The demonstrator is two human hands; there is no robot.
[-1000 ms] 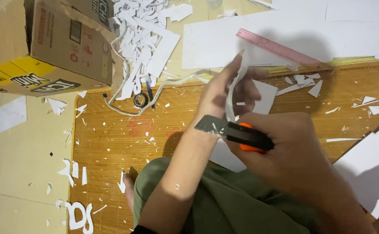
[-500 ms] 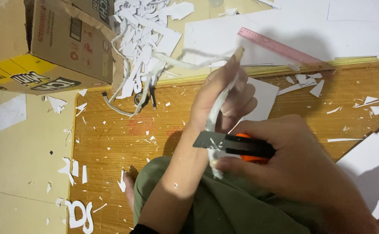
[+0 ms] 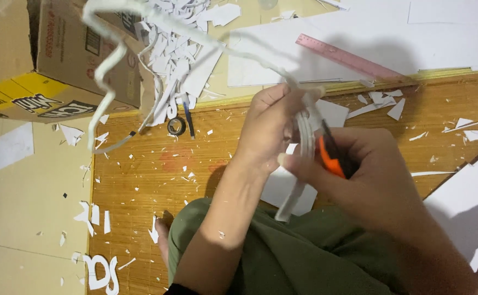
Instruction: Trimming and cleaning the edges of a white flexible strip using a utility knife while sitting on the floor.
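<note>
My left hand (image 3: 269, 128) pinches a long white foam strip (image 3: 306, 136) in front of me, above my green-trousered lap. The strip's short end hangs down to about knee height. Its long end runs up and left and curls in the air, blurred, near the cardboard box. My right hand (image 3: 370, 175) grips an orange and black utility knife (image 3: 332, 155), held right against the strip beside my left fingers. The blade tip is hidden between the hands.
A cardboard box (image 3: 47, 60) lies at the upper left beside a pile of white scraps (image 3: 181, 52). A pink ruler (image 3: 351, 57) rests on white sheets (image 3: 457, 33). A tape roll (image 3: 176, 126), cut-out letters (image 3: 99, 273) and a white board (image 3: 468, 207) lie on the wooden mat.
The long end of the strip has swung up and left into the air. My right hand with the knife has risen and turned closer to my left fingers.
</note>
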